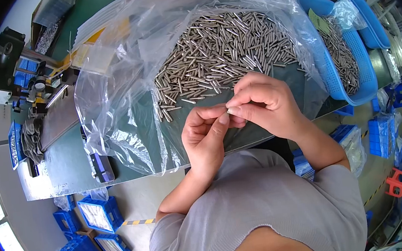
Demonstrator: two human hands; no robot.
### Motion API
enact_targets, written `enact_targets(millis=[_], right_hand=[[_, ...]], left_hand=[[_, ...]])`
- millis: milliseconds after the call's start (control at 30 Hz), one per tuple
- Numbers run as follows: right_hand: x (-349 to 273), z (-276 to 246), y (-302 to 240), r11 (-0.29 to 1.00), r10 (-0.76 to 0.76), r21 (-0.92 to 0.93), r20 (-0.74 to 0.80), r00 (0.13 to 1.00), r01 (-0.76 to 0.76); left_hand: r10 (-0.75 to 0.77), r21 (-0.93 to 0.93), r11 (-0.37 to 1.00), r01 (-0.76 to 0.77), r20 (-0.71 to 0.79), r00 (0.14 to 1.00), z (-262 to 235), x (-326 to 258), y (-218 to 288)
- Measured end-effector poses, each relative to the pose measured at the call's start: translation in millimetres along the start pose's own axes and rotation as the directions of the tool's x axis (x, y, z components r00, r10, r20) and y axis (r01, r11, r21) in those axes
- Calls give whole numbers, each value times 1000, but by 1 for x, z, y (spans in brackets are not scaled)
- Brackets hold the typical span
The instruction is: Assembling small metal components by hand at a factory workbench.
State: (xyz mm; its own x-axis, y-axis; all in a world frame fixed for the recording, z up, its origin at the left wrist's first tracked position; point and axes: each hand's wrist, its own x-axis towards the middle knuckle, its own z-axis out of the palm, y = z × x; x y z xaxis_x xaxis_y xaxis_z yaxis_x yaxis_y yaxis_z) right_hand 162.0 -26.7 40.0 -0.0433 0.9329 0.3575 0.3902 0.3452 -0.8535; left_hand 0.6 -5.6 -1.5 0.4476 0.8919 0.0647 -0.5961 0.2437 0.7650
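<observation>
We see the left hand [205, 137] and the right hand [269, 104] meeting on the near side of the pile of metal pins [227, 48], thumbs and forefingers pinched at one small piece [228, 111]. The fingers hide most of it, so we cannot tell its full shape; a fingertip hold from both sides probably suits something so tiny, keeping it steady. The pile spreads loose over the green table [75, 145], likely so that single pins are easy to reach. Clear plastic [108, 96] lies around the pile, chiefly left of it and beyond it, perhaps to keep pins from straying. Right of the pile, a blue basket [365, 62] contains similar pins, its raised walls presumably keeping them gathered.
</observation>
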Motion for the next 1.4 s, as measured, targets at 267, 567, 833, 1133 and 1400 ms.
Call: enact_targets(millis=[267,567,833,1133,1400], right_hand=[[1,-34,14,575,439,739,82,895,-350],[14,-23,13,932,293,-256,110,950,-257],[9,-10,24,816,80,-577,187,979,43],[8,-23,6,965,256,-81,107,961,-248],[4,-14,-2,939,213,261,70,975,-224]], left_hand=[[0,41,999,-3,69,998,-1,-2,1],[12,51,999,-12,-1,1000,4,-1,2],[6,22,1000,-7,65,998,-2,-2,0],[6,-17,1000,-6,-2,1000,0,1,2],[-8,-5,1000,8,-26,1000,3,2,1]])
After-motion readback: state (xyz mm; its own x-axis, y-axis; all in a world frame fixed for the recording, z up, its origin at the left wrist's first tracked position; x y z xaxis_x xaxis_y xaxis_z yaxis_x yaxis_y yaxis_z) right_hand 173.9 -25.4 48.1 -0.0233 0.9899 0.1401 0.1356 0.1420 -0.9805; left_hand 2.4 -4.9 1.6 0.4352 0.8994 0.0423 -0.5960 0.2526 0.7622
